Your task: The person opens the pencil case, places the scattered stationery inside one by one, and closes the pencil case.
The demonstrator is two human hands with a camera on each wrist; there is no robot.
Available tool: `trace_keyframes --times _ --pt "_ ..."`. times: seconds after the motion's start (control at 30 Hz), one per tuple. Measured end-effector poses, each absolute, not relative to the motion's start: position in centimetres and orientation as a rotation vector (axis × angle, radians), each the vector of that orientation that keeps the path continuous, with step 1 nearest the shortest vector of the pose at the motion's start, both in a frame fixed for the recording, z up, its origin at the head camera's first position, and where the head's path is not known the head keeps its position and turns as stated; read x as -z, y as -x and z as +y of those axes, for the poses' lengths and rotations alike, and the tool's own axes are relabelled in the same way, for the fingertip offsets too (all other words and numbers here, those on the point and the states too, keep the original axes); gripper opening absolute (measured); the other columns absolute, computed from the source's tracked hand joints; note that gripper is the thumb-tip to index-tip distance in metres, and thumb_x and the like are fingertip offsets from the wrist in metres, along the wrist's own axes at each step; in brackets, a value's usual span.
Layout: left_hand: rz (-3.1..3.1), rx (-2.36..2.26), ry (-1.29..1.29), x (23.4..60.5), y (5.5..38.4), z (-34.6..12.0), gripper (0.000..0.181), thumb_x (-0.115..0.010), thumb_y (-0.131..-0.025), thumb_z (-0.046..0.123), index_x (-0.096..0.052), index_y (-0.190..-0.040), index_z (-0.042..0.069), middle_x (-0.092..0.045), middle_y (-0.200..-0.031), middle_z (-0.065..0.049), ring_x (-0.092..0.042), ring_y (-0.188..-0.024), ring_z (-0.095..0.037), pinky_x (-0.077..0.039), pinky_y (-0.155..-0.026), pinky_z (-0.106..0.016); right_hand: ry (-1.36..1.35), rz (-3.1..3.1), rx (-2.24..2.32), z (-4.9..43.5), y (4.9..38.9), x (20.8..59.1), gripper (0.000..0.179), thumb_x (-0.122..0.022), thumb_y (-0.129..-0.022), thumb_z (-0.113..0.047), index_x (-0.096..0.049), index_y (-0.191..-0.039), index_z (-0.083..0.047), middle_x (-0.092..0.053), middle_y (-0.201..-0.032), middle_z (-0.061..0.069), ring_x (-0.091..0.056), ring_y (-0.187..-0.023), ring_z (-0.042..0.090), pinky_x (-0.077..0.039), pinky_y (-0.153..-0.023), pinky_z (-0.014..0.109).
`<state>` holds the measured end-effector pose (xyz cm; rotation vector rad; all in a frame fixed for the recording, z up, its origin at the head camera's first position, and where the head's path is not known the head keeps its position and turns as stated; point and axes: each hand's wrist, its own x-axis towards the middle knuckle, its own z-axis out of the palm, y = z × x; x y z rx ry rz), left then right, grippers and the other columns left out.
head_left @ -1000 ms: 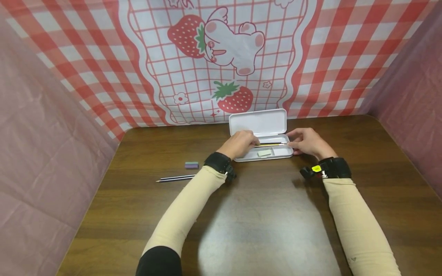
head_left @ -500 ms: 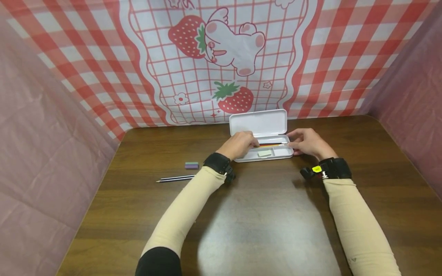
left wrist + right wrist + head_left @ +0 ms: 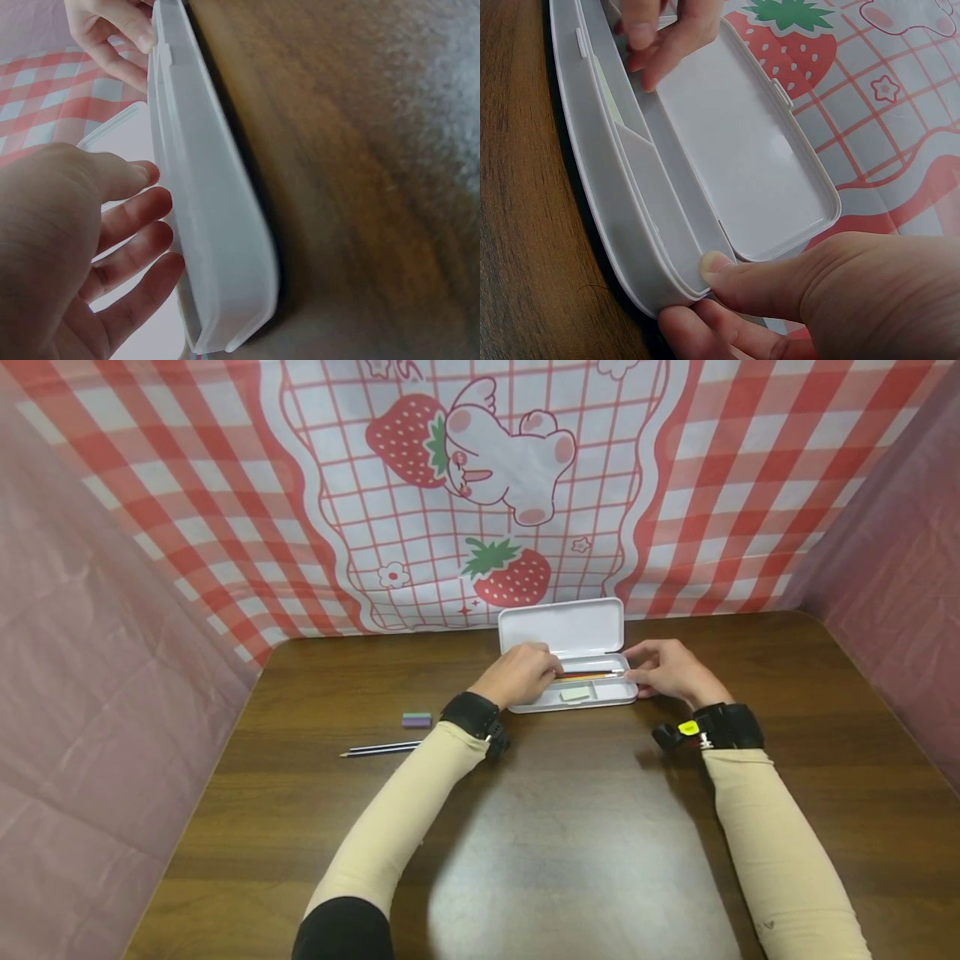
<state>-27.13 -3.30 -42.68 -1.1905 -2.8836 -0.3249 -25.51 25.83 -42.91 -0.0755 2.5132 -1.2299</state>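
An open white pencil case point(image 3: 551, 704) stands at the back of the table, its lid point(image 3: 562, 625) tilted back against the cloth. Thin black, red and yellow pencils point(image 3: 588, 676) lie in its long compartment; neither wrist view shows them clearly. A pale eraser point(image 3: 575, 693) sits in a front compartment. My left hand point(image 3: 522, 675) is over the case's left half, loosely bent fingers by the pencils' left ends; in the left wrist view thumb and forefinger are apart. My right hand point(image 3: 667, 669) grips the case's right end, thumb point(image 3: 721, 271) on the rim and fingers below.
Left of the case, a purple and teal block point(image 3: 416, 720) lies on the wooden table point(image 3: 570, 827). Dark striped pencils point(image 3: 381, 748) lie nearer, partly behind the left forearm. A red-checked cloth point(image 3: 720, 485) hangs behind, with pink cloth point(image 3: 97, 693) at both sides.
Red now shows beside the yellow among the pencils near the left fingers, where it did not one second ago. The left hand has shifted only slightly; the right hand stays at the case's end.
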Motion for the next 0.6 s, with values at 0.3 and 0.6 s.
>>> trace_keyframes --times 0.3,0.6 --pt "-2.859 0.302 1.181 41.1 27.3 -3.5 0.026 -0.064 -0.113 0.016 -0.083 -0.13 0.008 -0.082 -0.122 -0.009 -0.078 -0.116 -0.025 -0.062 -0.106 -0.037 0.075 2.516 1.227 25.8 25.4 42.7 0.054 -0.072 -0.109 -0.01 -0.055 -0.157 0.008 -0.069 -0.123 0.029 -0.07 -0.09 0.017 -0.067 -0.075 0.023" --pt "-2.83 0.319 1.184 40.0 27.7 -3.4 0.03 -0.062 -0.117 0.028 -0.085 -0.125 0.01 -0.082 -0.117 -0.008 -0.077 -0.112 -0.022 -0.062 -0.103 -0.036 0.075 2.509 1.239 25.7 25.4 42.7 0.053 -0.072 -0.109 -0.01 -0.055 -0.157 0.008 -0.069 -0.123 0.029 -0.071 -0.09 0.017 -0.067 -0.076 0.024"
